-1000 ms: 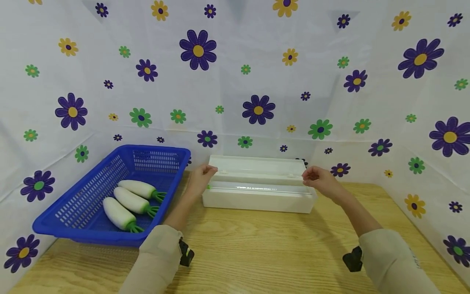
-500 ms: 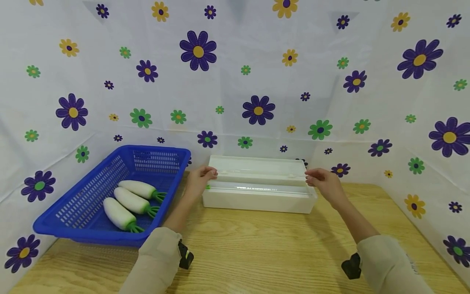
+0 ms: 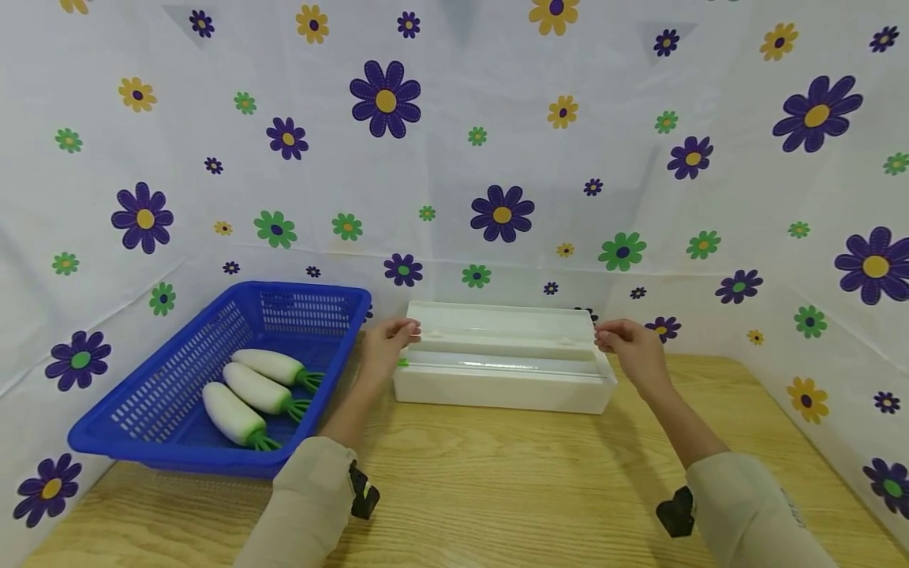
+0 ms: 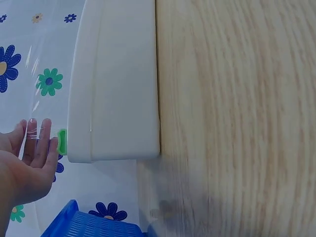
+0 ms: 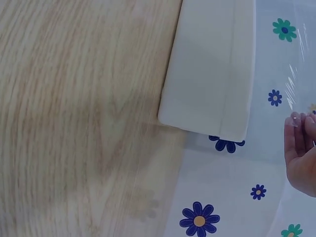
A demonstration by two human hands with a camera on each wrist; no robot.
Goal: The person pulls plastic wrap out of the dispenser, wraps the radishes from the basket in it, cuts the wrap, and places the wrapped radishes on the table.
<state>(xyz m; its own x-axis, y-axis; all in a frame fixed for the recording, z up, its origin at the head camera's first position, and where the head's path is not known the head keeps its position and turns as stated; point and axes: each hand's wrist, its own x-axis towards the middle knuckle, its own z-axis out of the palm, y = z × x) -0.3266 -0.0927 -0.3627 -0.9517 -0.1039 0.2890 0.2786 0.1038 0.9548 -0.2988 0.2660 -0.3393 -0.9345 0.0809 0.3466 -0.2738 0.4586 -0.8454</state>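
Observation:
A long white cling film dispenser stands on the table with its lid raised, a film roll lying inside. Clear cling film stretches between the two hands above the box, showing as shiny creases in both wrist views. At the box's left end, my left hand pinches one corner of the film between thumb and fingers. My right hand pinches the other corner just past the right end. A green tab sticks out of the box's left end, close to the left fingers.
A blue plastic basket stands on the left of the wooden table, holding three white radishes with green stalks. A white flower-print sheet hangs behind and along both sides.
My right hand has shifted a little to the right, away from the box's end. My left hand has barely moved. The box and basket stay in place.

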